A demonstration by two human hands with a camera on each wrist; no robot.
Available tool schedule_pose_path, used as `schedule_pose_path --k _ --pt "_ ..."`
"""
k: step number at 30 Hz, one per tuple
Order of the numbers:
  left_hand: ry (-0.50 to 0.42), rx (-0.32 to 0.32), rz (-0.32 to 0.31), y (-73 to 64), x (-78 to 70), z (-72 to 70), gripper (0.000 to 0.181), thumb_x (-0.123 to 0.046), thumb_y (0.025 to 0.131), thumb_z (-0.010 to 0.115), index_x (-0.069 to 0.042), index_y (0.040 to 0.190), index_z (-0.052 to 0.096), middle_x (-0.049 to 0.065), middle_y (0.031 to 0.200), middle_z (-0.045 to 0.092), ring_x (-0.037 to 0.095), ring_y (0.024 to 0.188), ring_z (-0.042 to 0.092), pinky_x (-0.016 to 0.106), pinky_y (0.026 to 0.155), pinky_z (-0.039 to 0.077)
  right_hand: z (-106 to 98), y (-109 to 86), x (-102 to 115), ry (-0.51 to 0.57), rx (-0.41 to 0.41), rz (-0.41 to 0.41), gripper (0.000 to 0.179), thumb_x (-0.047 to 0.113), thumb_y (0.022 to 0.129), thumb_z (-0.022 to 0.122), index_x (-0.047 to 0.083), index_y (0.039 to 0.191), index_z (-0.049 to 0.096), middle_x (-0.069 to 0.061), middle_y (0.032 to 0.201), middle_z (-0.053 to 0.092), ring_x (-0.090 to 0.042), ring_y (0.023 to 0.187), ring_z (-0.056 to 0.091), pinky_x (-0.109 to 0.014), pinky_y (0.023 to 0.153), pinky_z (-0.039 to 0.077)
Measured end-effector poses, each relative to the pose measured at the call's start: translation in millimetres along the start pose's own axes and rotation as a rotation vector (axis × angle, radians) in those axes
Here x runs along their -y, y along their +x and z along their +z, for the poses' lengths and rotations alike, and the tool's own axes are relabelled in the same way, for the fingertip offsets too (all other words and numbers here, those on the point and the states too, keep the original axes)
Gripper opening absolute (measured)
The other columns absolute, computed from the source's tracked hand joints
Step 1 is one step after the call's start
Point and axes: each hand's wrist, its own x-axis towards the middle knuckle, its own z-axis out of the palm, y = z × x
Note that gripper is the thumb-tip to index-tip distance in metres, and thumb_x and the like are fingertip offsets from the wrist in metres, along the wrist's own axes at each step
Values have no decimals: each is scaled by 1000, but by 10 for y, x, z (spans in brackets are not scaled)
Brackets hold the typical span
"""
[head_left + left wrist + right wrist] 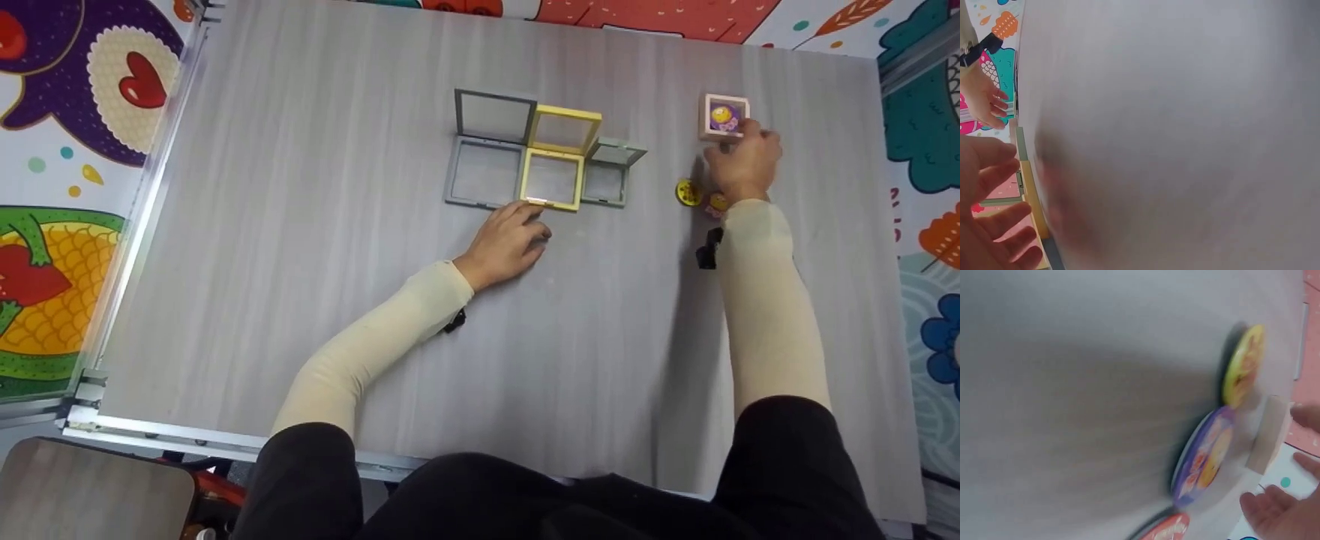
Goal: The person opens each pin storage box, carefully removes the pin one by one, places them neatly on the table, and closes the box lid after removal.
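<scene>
In the head view, my left hand point(506, 244) rests at the front edge of a yellow square frame point(553, 178) with loosely bent fingers. Left of that frame stands a grey frame point(484, 172), and right of it a smaller green frame point(606, 176); all have raised clear lids. My right hand point(746, 165) is at the near right side of a small light wooden box point(708, 120), fingers spread. A purple badge with a yellow face point(724, 116) shows inside the box. In the right wrist view, contact between fingers and box is unclear.
Close to my right wrist lie a round yellow badge point(688, 193) and a purple badge point(1204, 458). A red badge point(1168, 529) is partly cut off in the right wrist view. A metal rail point(142, 195) borders the grey table on the left; printed walls stand around it.
</scene>
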Motion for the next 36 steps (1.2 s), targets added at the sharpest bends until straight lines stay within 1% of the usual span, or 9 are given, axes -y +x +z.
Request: schedule_pose_path --k 3,7,10,14,17,20,24,28,36 --pt "4 8 -15 24 -12 -34 25 -26 94 58 -15 113 68 9 141 50 27 136 40 43 115 30 10 12 14 -71 70 -46 76 40 94 51 24 154 7 -15 160 -10 -39 148 5 -54 117 18" --pt "-1 -4 -28 52 -15 -74 25 -26 94 58 -15 113 68 10 141 50 29 138 38 43 116 28 11 12 60 -69 73 -4 76 53 92 47 21 153 16 -16 158 -19 -40 147 0 -54 116 22" --pt "-4 -9 -19 50 -14 -75 25 -26 93 58 -14 113 68 11 140 51 30 138 38 44 116 29 21 7 76 -35 36 56 77 56 91 44 13 151 24 -20 158 -7 -37 146 7 -50 116 26" --pt "-11 -9 -2 27 -12 -55 25 -25 92 59 -14 112 68 13 140 51 31 138 38 44 115 30 52 -13 56 -33 35 85 71 46 94 46 6 149 26 -24 153 16 -36 141 27 -48 113 32" --pt "-11 -20 0 14 -5 -48 24 -25 92 59 -14 111 69 13 139 52 31 137 39 44 115 30 54 -27 36 -18 46 80 63 40 95 50 5 145 34 -24 150 22 -36 137 34 -46 111 36" --pt "-8 -25 -8 8 0 -49 23 -25 92 59 -14 111 69 12 139 52 31 138 38 43 115 30 42 -41 12 38 44 65 51 39 93 55 6 130 46 -20 144 28 -31 130 39 -43 108 42" --pt "-7 -12 -5 8 -8 -50 24 -25 93 58 -14 111 69 12 140 52 30 137 39 43 115 30 44 -90 -25 96 -16 2 31 33 89 60 10 107 52 -6 116 44 -20 111 45 -36 99 48" --pt "-3 -10 4 16 -26 -54 24 -25 93 59 -14 111 69 11 139 53 28 136 40 41 116 29 56 -186 -31 196 -124 -80 22 27 83 62 15 97 50 4 96 47 -14 95 47 -26 83 45" --pt "-64 -12 -6 43 -73 -101 24 -25 93 58 -14 112 69 8 136 55 24 133 44 39 114 33 118 -647 44 486 -161 -98 25 17 78 66 23 92 46 6 94 44 -8 90 45 -18 68 41"
